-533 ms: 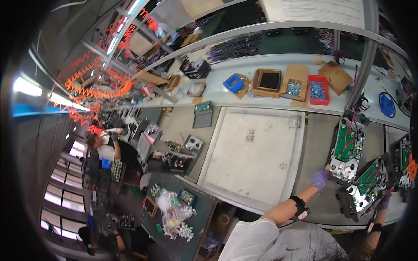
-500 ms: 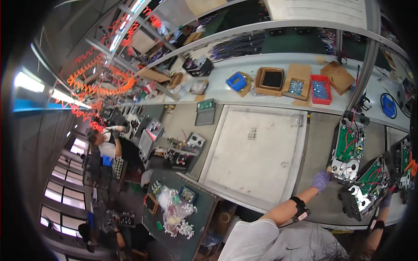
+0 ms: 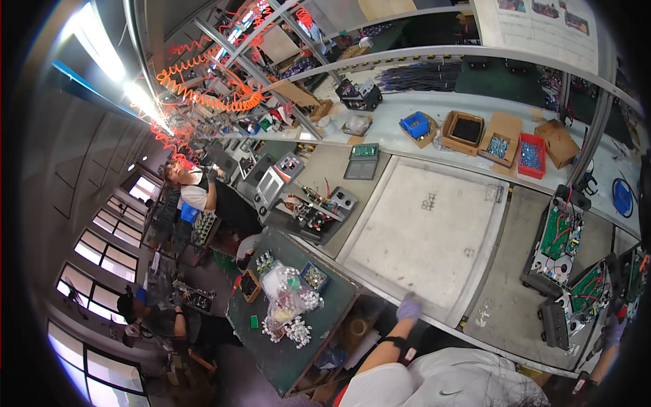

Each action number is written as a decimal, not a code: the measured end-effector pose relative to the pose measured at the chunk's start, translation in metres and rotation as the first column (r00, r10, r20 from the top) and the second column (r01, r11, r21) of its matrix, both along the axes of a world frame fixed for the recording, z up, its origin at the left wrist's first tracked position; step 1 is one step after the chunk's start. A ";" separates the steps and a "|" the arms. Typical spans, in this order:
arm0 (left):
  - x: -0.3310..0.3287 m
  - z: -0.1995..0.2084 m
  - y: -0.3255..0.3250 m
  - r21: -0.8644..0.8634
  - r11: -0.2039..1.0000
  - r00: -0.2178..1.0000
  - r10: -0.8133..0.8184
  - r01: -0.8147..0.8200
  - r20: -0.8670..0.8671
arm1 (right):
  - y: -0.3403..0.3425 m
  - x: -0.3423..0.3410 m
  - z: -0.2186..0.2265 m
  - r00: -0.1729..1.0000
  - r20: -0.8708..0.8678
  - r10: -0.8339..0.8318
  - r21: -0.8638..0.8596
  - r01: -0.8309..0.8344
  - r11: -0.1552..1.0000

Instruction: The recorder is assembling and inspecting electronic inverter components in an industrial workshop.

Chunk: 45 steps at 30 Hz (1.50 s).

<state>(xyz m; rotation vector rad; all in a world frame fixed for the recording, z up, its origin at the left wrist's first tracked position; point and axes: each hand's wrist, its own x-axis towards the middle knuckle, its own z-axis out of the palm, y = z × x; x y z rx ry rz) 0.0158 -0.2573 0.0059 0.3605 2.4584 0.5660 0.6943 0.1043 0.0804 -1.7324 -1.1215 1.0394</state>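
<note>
My left hand (image 3: 409,307), in a purple glove, is at the front edge of the large white board (image 3: 413,237). Its fingers look loosely apart and nothing shows in them, though the hand is slightly blurred. At the far right rim my right hand (image 3: 616,330), also gloved, is beside an opened electronic unit (image 3: 584,292) with a green circuit board and red wires. A small red part (image 3: 622,313) shows by that hand; its fingers are too dark and squeezed to read. Behind stands a second opened unit (image 3: 557,234), and part of a third (image 3: 634,271) shows at the rim.
Along the back shelf are a red bin (image 3: 531,156) of small metal parts, cardboard boxes (image 3: 500,139) and a blue bin (image 3: 415,124). A green table (image 3: 339,325) with bagged parts stands left. Two people (image 3: 203,186) work farther left. A metal post (image 3: 597,125) rises at right.
My left hand has left the near unit and moved left to the white board's front edge. My right hand remains by the units at the right. The view has shifted, moving the scene rightward.
</note>
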 end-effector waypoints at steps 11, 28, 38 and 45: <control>-0.142 0.033 -0.088 -0.112 0.958 0.956 0.246 -0.265 -0.160 | -0.132 -0.289 0.076 0.919 -0.166 0.357 0.055 -0.353 0.934; -0.311 0.025 -0.092 -0.363 0.930 0.997 0.034 -0.058 -0.072 | -0.226 -0.517 0.095 0.728 -0.108 0.677 -0.179 -0.684 0.707; -0.333 0.044 -0.093 -0.347 0.938 0.999 -0.024 0.015 -0.022 | -0.221 -0.507 0.063 0.759 -0.107 0.642 -0.205 -0.648 0.733; -0.326 0.026 -0.089 -0.392 0.920 0.997 -0.050 0.022 -0.060 | -0.211 -0.500 0.039 0.683 0.017 0.730 -0.204 -0.713 0.671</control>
